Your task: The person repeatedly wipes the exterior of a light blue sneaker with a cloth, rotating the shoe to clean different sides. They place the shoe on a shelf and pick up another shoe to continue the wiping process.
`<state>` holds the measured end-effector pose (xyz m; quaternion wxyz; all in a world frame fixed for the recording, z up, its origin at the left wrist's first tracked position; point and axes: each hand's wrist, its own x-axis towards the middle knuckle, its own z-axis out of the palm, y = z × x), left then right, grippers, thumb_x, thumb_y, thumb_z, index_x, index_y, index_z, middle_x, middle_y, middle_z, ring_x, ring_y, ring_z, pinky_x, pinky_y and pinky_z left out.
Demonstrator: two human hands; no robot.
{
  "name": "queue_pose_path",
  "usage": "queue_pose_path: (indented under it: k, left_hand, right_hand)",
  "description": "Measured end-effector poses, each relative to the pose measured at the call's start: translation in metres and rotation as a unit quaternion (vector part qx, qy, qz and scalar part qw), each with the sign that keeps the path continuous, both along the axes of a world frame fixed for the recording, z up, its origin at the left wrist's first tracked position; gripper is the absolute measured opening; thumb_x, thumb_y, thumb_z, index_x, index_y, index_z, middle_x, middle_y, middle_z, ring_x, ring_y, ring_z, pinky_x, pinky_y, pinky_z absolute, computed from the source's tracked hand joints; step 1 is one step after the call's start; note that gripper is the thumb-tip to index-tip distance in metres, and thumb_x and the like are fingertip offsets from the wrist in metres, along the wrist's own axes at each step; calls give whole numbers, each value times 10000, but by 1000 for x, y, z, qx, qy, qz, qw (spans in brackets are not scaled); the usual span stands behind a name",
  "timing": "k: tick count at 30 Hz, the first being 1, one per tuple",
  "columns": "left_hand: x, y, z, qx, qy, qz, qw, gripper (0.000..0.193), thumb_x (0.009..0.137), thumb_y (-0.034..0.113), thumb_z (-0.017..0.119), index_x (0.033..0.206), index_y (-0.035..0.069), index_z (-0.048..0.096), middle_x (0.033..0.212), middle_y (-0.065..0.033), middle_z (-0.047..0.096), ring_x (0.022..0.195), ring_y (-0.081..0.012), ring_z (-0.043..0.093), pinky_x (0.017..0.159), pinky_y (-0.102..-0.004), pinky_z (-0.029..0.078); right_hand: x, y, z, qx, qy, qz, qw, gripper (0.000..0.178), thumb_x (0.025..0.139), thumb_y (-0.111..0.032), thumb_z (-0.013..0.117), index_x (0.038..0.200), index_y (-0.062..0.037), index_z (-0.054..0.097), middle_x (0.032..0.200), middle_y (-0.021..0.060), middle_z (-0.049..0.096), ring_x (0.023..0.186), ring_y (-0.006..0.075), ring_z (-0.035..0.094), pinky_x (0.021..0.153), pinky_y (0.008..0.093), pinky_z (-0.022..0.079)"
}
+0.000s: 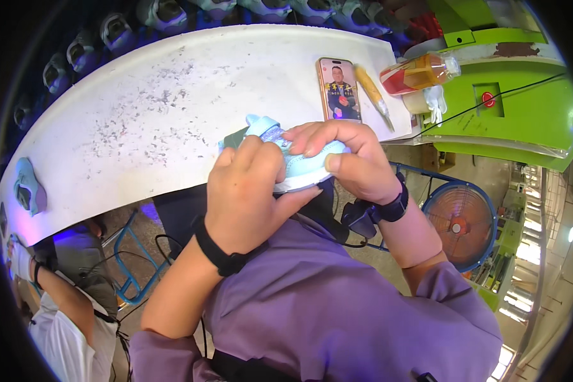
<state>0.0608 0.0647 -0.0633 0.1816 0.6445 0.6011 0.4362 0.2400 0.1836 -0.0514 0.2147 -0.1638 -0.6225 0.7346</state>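
Between my hands, above the near edge of the white table, is a light blue shoe (305, 167) with a pale sole. My left hand (248, 181) is closed on the shoe's left part, its thumb along the sole and its fingers curled over the upper. At the other end my right hand (356, 156) grips the shoe, fingers on top and thumb pressed against its side. A light blue strap or tongue (261, 124) stands up beyond my left fingers. Part of the upper is hidden by my hands.
On the white table (191, 83) lie dark scraps, a phone (339, 89) and a yellow-handled pointed tool (374, 97). A drink bottle (420, 73) rests by a green machine (503, 102). Another blue shoe (28, 186) sits far left, near a co-worker's gloved hand (20, 260). A fan (458, 226) stands right.
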Motion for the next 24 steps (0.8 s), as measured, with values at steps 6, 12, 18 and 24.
queue_pose_path:
  k: [6,12,18,24]
  left_hand:
    - [-15,-21,16,90,79,35,992,669,619,208,925,1152,65,546,1125,-157,574,995,-346,596,854,-441,486]
    - [-45,-74,43,18,103,73,992,472,693,186,896,1029,17,610,1167,-226,616,1011,-361,659,856,-411,552]
    - [-39,-86,41,-117,94,75,986,728,596,468,903,1056,-6,598,1116,-228,665,1036,-372,669,854,-416,540]
    - [-32,-74,50,-126,148,42,980,759,583,488,885,1065,-20,593,1158,-247,649,1058,-392,666,887,-428,544]
  right_hand:
    - [-30,-16,17,-92,94,22,991,708,982,-617,405,1195,41,556,1175,137,609,1150,225,559,1063,383,391]
    - [-66,-50,-8,47,82,36,995,579,747,-406,841,1089,-21,576,1089,93,600,1038,242,568,930,355,459]
    - [-52,-62,-43,340,3,-53,939,402,640,-224,839,890,-80,560,893,98,546,856,316,548,742,406,472]
    - [-49,-77,-53,317,107,-62,940,332,646,-105,779,874,-85,539,904,92,522,856,322,538,741,416,461]
